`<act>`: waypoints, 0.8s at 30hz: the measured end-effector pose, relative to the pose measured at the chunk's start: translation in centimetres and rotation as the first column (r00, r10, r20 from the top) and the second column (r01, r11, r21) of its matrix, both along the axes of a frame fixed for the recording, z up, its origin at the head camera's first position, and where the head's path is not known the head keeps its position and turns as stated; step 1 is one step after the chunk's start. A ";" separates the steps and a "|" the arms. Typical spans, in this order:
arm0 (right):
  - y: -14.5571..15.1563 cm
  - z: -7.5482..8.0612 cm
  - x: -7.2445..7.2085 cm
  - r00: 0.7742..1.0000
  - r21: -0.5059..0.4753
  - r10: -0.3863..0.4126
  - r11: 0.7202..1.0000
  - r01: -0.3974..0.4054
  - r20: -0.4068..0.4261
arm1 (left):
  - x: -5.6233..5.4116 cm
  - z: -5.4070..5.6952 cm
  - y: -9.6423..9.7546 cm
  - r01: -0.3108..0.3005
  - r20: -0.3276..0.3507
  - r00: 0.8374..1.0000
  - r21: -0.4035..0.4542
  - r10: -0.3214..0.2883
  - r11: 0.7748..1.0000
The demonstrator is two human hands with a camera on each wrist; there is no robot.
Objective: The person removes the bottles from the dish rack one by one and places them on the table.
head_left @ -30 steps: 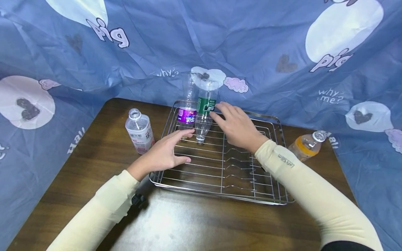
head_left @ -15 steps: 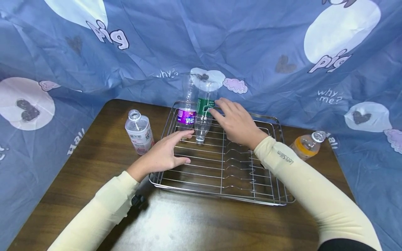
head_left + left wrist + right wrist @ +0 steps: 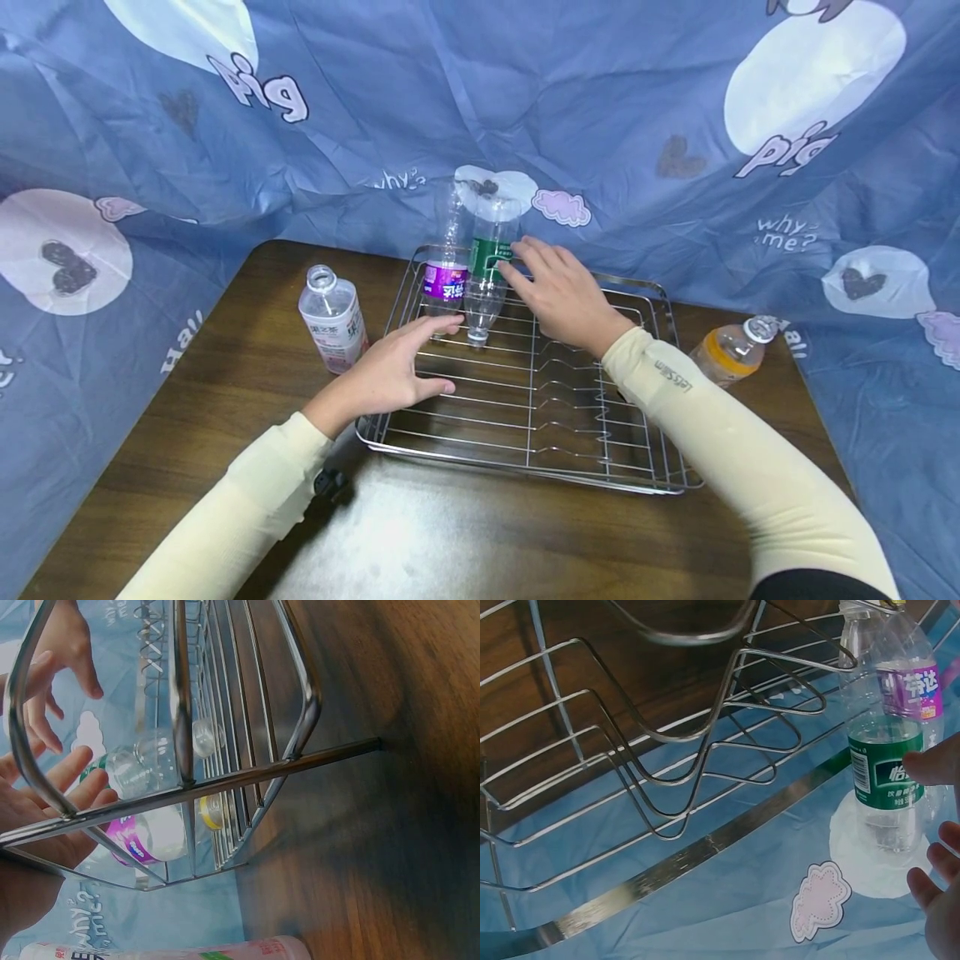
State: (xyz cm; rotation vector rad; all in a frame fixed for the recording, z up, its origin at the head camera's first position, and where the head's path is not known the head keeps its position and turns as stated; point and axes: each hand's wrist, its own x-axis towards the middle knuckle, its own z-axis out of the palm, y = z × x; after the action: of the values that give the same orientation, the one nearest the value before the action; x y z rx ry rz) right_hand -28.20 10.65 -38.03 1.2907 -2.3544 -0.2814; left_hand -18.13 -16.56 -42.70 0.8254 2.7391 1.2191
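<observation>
Two clear plastic bottles stand upside down, necks lowest, at the back left of a wire dish rack (image 3: 528,433). One bottle (image 3: 491,258) has a green label; the other bottle (image 3: 445,282), to its left, has a purple label. My right hand (image 3: 566,296) is beside the green-labelled bottle with fingers spread. In the right wrist view its thumb (image 3: 934,761) overlaps the green label; I cannot tell whether it touches. My left hand (image 3: 390,367) is over the rack's left side, in front of the purple-labelled bottle, thumb and fingers apart, holding nothing.
An uncapped bottle with a pinkish-white label (image 3: 333,321) stands upright left of the rack. At the right, partly behind the sleeve, is a bottle with an orange band (image 3: 729,354). A blue patterned cloth (image 3: 600,108) hangs behind the wooden table (image 3: 420,533).
</observation>
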 end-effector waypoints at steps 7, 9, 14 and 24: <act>-0.3 -0.4 -0.2 1.000 -0.013 0.018 1.000 -0.018 -0.017 | 0.1 0.1 0.0 -0.001 -0.002 1.000 -0.002 0.001 1.000; -0.4 -0.5 -0.3 0.999 -0.013 0.025 1.000 -0.025 -0.025 | 0.1 0.0 0.0 -0.002 -0.008 1.000 -0.007 0.002 1.000; -0.7 -0.4 -0.2 0.999 0.006 0.016 1.000 -0.016 -0.028 | 0.0 -0.1 -0.1 -0.006 -0.015 1.000 -0.010 0.006 1.000; -1.1 -0.4 -0.4 1.000 0.032 0.001 0.999 0.000 -0.021 | 0.0 0.0 0.0 -0.002 -0.004 1.000 -0.003 0.002 1.000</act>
State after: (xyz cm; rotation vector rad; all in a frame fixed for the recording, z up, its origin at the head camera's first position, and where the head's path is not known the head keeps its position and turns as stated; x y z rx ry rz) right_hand -28.57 9.54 -38.39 1.2971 -2.3407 -0.3324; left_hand -18.09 -16.56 -42.71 0.8259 2.7454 1.2153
